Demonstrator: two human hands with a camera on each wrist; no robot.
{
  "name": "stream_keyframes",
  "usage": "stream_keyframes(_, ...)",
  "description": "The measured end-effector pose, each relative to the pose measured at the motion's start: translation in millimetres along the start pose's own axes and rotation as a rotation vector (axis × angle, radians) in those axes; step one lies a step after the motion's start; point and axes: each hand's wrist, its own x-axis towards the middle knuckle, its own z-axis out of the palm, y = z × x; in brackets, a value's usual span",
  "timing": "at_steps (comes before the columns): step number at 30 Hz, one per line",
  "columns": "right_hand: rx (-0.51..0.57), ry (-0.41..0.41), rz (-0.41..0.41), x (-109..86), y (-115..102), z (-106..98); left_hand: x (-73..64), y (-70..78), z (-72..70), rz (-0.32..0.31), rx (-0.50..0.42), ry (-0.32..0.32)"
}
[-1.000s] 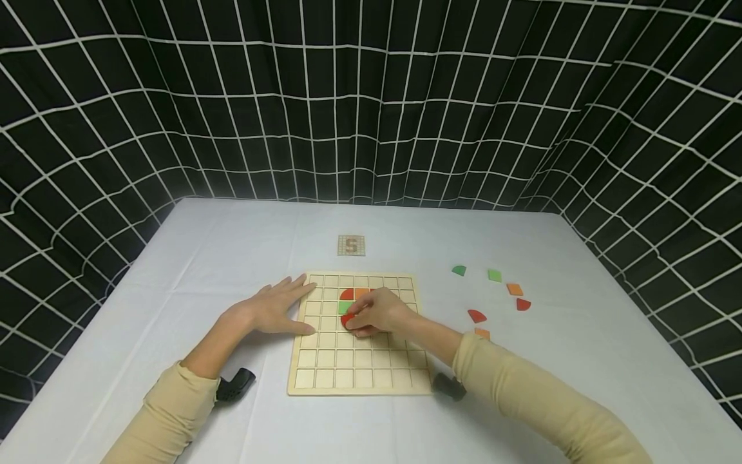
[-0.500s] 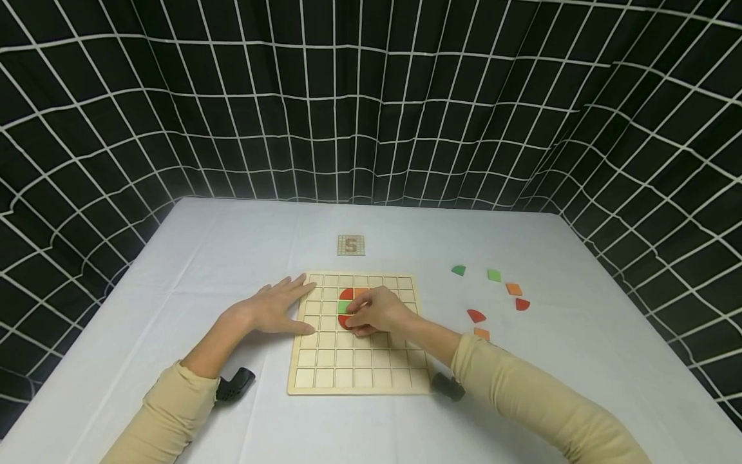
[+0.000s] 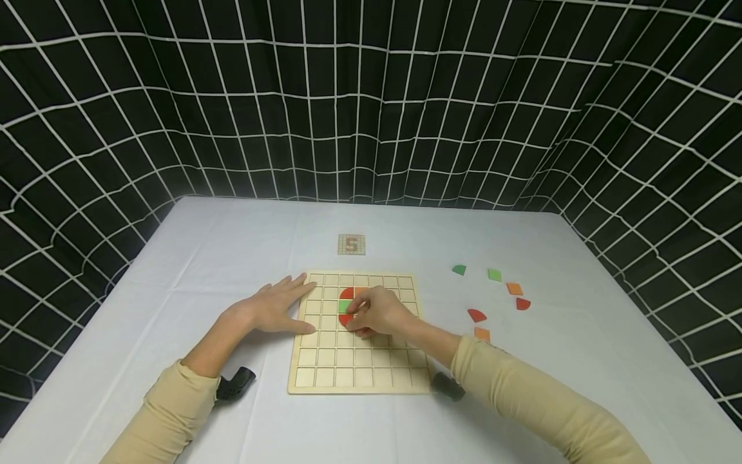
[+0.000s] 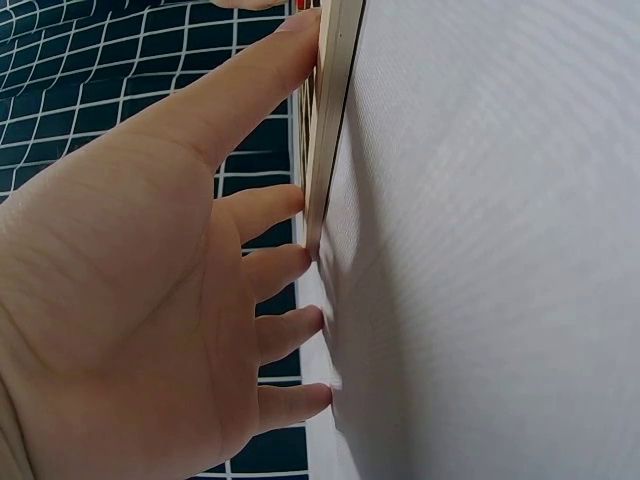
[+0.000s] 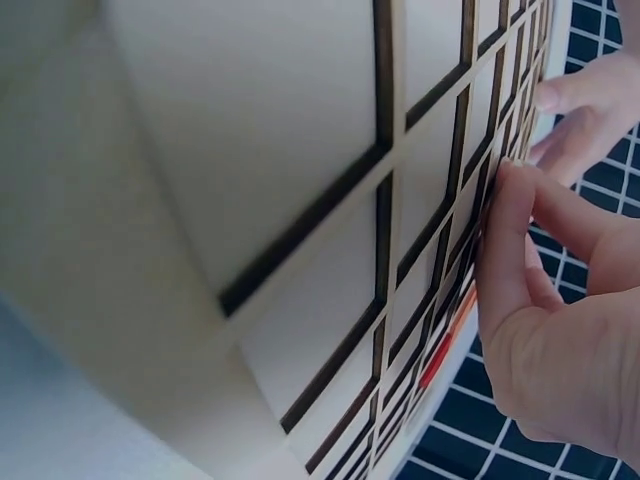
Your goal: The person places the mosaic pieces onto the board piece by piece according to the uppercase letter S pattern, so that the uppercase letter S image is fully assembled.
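Note:
A wooden grid board (image 3: 359, 379) lies on the white table. My left hand (image 3: 272, 310) spreads its fingers at the board's left edge, thumb and index finger touching it; in the left wrist view, the thumb (image 4: 240, 95) lies against the board's side. Over the board's middle, my right hand (image 3: 379, 314) pinches a red quarter-circle tile (image 3: 345, 319) at a cell. Directly above it sit a light green square tile (image 3: 344, 307) and another red quarter-circle tile (image 3: 347, 294), with an orange square tile (image 3: 361, 291) beside that one. My right hand covers nearby cells.
On the right lie loose tiles: a dark green quarter-circle (image 3: 459, 270), a light green square (image 3: 494, 275), orange squares (image 3: 514, 289) and red quarter-circles (image 3: 476, 316). A small pattern card (image 3: 351, 245) lies behind the board. Black wrist devices (image 3: 236, 385) hang under both forearms.
The red quarter-circle tile under my right fingers has shifted slightly left and now lines up with its cell. My left hand has stayed in place.

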Motion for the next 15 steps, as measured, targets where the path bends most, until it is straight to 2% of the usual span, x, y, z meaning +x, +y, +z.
stream_keyframes(4, 0.042, -0.013, 0.029, 0.4, 2, -4, -0.1, 0.3, -0.3, 0.002, 0.0, 0.002)
stream_keyframes(9, 0.178, -0.037, 0.112, 0.4, 7, -16, 0.0, 0.6, -0.2, 0.007, -0.001, 0.005)
stream_keyframes(15, 0.317, -0.065, 0.137, -3.3, 15, -37, -0.2, 0.7, -0.4, 0.007, -0.001, 0.006)
